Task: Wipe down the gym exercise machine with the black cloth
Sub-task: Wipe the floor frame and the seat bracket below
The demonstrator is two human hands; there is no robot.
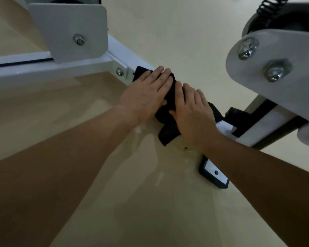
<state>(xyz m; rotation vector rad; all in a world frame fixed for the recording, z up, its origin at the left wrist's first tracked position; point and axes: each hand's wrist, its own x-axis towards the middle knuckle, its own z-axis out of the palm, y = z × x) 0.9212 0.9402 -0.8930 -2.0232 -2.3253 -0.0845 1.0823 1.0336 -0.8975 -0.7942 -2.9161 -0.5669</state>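
While atop one black cloth, two hands

the cloth is black, soft, nappy fabric, matt. the bar is white painted metal, smooth and glossy. the plates are pale grey painted metal, matt and faintly grainy. the bolts are bare shiny metal. the floor is beige, smooth, glossy, with soft reflections. the foot cap looks like matt black plastic or rubber.
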